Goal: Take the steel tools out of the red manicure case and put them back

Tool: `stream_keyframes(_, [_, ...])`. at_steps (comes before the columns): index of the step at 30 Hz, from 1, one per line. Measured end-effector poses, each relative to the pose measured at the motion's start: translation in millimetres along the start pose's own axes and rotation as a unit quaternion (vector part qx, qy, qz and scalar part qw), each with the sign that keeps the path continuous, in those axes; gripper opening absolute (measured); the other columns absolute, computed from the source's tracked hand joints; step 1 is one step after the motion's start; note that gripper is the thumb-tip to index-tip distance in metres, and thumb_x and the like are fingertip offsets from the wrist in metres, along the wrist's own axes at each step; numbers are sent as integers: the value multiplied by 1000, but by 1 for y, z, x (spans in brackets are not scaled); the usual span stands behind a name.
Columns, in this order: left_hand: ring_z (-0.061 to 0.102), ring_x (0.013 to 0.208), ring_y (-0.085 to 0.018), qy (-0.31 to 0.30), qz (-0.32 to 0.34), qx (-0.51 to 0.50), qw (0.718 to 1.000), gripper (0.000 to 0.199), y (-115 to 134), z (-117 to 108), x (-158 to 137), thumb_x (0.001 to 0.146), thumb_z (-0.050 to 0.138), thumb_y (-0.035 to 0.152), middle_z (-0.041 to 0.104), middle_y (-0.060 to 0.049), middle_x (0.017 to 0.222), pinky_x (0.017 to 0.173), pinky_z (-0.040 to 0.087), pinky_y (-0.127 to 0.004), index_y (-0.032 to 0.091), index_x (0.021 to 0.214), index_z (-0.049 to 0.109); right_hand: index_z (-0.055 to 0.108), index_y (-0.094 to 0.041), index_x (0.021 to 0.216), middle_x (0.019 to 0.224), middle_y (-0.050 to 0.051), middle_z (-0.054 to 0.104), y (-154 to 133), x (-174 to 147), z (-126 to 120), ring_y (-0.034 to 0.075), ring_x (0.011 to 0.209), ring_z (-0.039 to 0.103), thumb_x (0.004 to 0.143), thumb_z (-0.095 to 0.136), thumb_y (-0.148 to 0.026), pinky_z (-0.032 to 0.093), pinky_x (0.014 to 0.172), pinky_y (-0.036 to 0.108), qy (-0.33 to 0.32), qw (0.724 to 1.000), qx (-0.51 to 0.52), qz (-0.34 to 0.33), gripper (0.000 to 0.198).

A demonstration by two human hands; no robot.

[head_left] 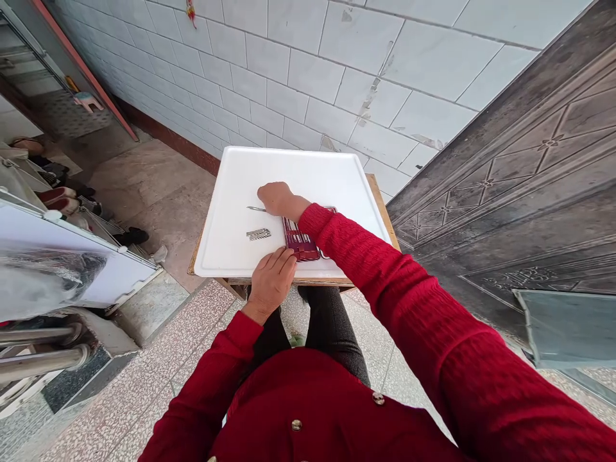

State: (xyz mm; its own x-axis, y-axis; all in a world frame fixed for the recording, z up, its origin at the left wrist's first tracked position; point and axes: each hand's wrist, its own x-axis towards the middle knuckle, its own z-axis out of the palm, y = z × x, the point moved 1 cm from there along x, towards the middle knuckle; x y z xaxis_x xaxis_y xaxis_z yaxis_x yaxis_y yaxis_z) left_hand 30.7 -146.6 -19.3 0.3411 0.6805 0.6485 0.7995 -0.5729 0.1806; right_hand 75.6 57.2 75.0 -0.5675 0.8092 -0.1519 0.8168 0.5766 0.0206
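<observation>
My right hand (276, 197) is closed, fingers curled down over the white board. A slim pointed metal tool (256, 208) juts out to the left from beneath it; whether the fingers grip it is hidden. Two small nail clippers (258, 234) lie side by side on the board. An open dark red manicure case (303, 249), with several metal tools in its slots, lies to their right. My left hand (275, 279) is closed at the case's near left corner, fingertips on its edge. My right forearm covers part of the case.
The white board (235, 173) with a raised rim rests on a wooden table (376, 192) against a tiled wall (269, 58). A dark carved panel (491, 186) stands to the right. At left are a white cabinet (72, 256) and shoes (58, 199).
</observation>
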Motion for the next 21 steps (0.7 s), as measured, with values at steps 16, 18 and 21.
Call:
stream_keyframes(16, [69, 124, -25, 10, 2, 9, 1000, 22, 0, 0, 0, 104, 50, 18, 76, -10, 127, 101, 54, -43, 19, 119, 67, 75, -12, 97, 101, 19, 76, -4, 7, 4, 35, 97, 71, 75, 76, -8, 56, 82, 45, -7, 998, -30, -45, 22])
stream_keyframes(18, [70, 123, -25, 18, 8, 16, 1000, 21, 0, 0, 0, 104, 51, 18, 76, -10, 126, 100, 55, -43, 19, 118, 67, 75, -13, 96, 100, 18, 77, -1, 7, 4, 35, 97, 72, 73, 78, -7, 57, 81, 44, -10, 999, -18, -48, 23])
stream_keyframes(21, [70, 122, -25, 22, 9, 23, 999, 20, 0, 0, 1, 104, 52, 18, 76, -9, 125, 99, 55, -42, 19, 117, 67, 75, -12, 90, 99, 17, 77, 6, 4, 2, 36, 99, 73, 71, 78, -3, 57, 83, 42, 1, 998, 33, -50, 21])
